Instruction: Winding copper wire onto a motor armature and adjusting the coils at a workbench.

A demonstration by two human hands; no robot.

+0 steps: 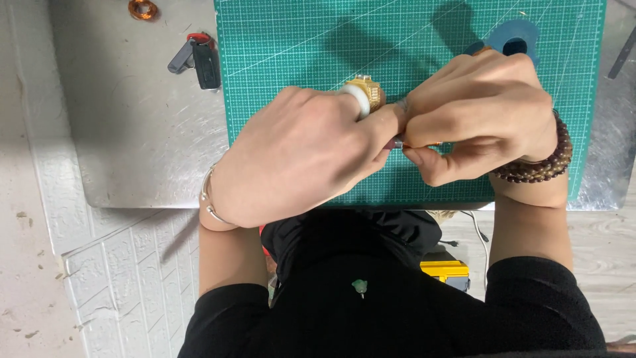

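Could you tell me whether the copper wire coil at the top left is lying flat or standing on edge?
Flat: the copper wire coil shows its round opening on the metal sheet.

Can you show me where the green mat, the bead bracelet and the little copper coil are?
green mat [298, 40], head view, bare gridded part at upper left.
bead bracelet [553, 162], head view, brown beads on the right wrist.
copper coil [142, 9], head view, its ring edge.

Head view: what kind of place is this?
Probably a small craft or electronics workbench. A green gridded cutting mat lies on a scratched metal tabletop, with a coil of copper wire at its far edge. Both hands, left hand and right hand, pinch something small over the mat.
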